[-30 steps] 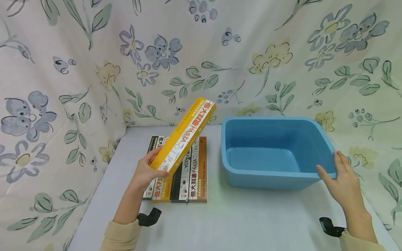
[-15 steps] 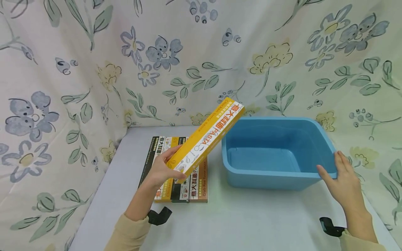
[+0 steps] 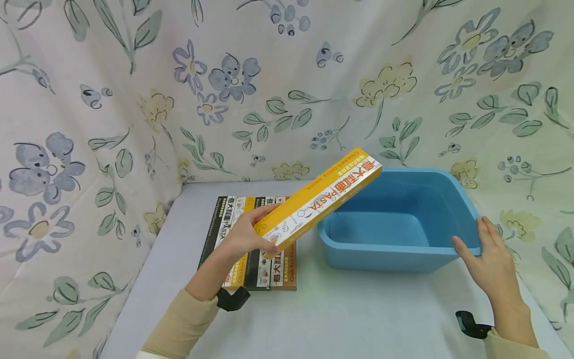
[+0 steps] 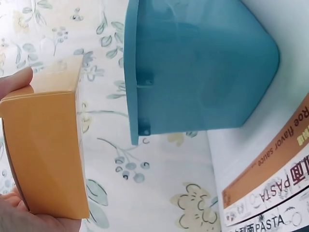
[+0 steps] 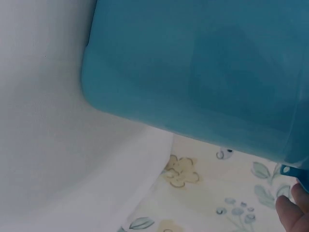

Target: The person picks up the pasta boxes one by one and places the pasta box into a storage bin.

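My left hand point(image 3: 248, 234) grips the near end of a yellow pasta box point(image 3: 320, 202), labelled "Chicken curry sauce", thumb on one side and fingers on the other. The box slants up to the right, its far end overlapping the left rim of a blue plastic tub point(image 3: 376, 259) in the head view. In the left wrist view the box's end face point(image 4: 46, 154) is close to the camera, apart from the tub's side. My right hand point(image 3: 491, 262) holds the tub's front right corner, thumb over the rim and fingers along the outer right side. No contents show inside the tub.
Several pasta boxes lie side by side on the white table point(image 3: 350, 319), left of the tub, among them a black box point(image 3: 216, 219) and a brown crab roe box point(image 3: 290, 271). A floral curtain point(image 3: 287, 89) hangs behind and at both sides.
My left hand has carried the yellow pasta box rightward from over the other boxes to the tub's left rim, and the box has tilted flatter. My right hand and the tub stay put.
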{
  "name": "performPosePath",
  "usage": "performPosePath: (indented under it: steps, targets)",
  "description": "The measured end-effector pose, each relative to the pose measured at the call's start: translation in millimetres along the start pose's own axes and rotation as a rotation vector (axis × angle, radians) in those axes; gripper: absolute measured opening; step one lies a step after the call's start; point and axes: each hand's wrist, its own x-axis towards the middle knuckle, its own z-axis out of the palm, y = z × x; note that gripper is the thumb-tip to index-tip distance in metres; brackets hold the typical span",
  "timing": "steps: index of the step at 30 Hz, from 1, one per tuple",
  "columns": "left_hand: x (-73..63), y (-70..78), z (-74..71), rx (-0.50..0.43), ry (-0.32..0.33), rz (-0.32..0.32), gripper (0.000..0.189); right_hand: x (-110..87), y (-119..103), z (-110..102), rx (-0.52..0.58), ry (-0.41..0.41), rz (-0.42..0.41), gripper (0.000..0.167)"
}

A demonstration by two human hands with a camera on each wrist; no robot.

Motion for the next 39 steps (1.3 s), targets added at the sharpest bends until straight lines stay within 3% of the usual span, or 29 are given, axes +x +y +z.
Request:
performPosePath:
  steps: [5,11,18,25,33,39]
  targets:
    - [12.9,4.9,4.5,0.019,-0.056,0.035,0.095,1.5,-1.1,0.7,-0.001,-0.002,0.004,0.081]
    - [34.1,11.4,16.6,0.051,-0.119,0.03,0.091,1.2,-2.8,1.1,0.0,-0.006,0.02,0.082]
    - [46.0,16.9,24.9,0.005,-0.23,0.059,0.091,2.1,-4.0,2.9,-0.003,-0.023,0.028,0.083]
    - [67.8,28.1,35.7,0.121,-0.316,0.081,0.09,2.3,-3.3,-0.6,-0.027,-0.037,0.052,0.082]
    - [90.7,45.3,48.4,0.159,-0.418,0.118,0.089,2.3,-3.2,0.1,-0.036,-0.031,0.062,0.081]
    - [103.0,55.4,55.1,0.245,-0.484,0.11,0.084,3.5,-5.0,0.7,-0.043,-0.045,0.077,0.08]
